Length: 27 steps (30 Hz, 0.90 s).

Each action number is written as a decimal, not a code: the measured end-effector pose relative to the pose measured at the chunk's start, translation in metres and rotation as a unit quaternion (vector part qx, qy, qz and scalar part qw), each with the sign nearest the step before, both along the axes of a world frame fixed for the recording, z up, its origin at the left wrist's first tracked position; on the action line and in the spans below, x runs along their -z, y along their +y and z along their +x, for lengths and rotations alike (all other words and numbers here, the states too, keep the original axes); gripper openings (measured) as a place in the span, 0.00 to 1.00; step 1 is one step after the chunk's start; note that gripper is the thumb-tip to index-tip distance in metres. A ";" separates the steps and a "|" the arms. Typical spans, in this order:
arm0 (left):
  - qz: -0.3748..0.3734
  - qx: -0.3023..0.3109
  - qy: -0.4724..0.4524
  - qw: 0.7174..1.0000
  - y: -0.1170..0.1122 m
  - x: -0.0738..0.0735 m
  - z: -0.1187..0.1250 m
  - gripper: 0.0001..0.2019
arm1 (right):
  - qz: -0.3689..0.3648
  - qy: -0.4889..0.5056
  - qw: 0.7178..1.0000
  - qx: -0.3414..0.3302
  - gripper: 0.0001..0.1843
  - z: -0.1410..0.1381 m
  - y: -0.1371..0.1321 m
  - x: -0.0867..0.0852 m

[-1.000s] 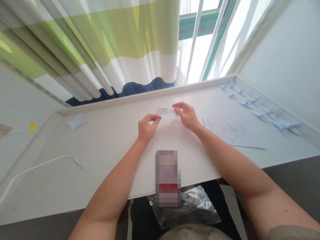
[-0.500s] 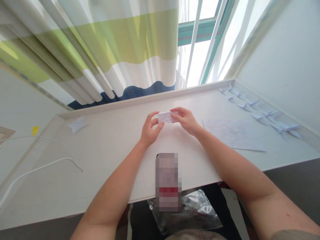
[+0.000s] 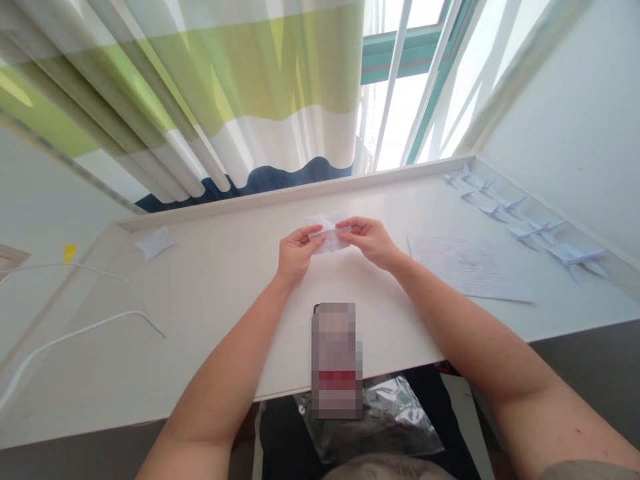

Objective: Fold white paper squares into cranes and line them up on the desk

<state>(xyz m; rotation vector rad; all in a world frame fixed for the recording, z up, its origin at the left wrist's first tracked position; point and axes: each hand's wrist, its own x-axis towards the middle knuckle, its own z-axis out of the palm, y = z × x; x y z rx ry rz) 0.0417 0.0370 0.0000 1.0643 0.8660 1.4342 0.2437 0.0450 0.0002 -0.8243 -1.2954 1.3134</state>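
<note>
A small folded piece of white paper [image 3: 329,233] is held just above the white desk [image 3: 215,293] near its middle. My left hand [image 3: 295,253] pinches the paper's left end with fingers closed. On the other end, my right hand [image 3: 369,240] grips it between thumb and fingertips. The two hands are close together, with the paper bridging them.
A row of several folded paper cranes [image 3: 525,223] lies along the desk's right edge. A printed sheet [image 3: 467,267] lies right of my hands. Another folded paper [image 3: 155,242] sits at the far left, white cables [image 3: 85,320] beside it. A phone [image 3: 336,360] lies at the near edge. Curtain and window behind.
The hands drew closer together and turned the paper, which now shows a fold between them. They also dropped slightly towards the desk.
</note>
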 end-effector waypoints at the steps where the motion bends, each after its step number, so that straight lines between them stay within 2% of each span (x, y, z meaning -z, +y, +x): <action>1: -0.003 0.000 -0.003 1.000 0.000 0.000 0.000 0.27 | 0.000 -0.002 1.000 0.001 0.29 -0.001 0.000 0.000; 9: -0.029 0.040 -0.021 0.999 0.003 0.008 0.001 0.25 | 0.000 -0.018 0.999 0.033 0.32 -0.007 -0.003 0.001; 14: -0.028 0.048 0.021 0.998 0.005 0.013 -0.001 0.23 | 0.004 -0.036 0.999 0.036 0.30 -0.009 -0.004 0.003; 21: 0.064 -0.016 0.161 0.985 0.004 0.017 -0.004 0.18 | -0.014 -0.024 0.999 0.022 0.31 -0.008 -0.004 0.006; 24: 0.075 -0.026 0.172 0.982 0.005 0.018 -0.005 0.18 | -0.023 -0.020 0.999 0.017 0.31 -0.007 -0.004 0.006; 27: 0.068 -0.033 0.170 0.983 0.005 0.017 -0.007 0.22 | -0.025 -0.010 1.000 0.008 0.31 -0.007 -0.004 0.004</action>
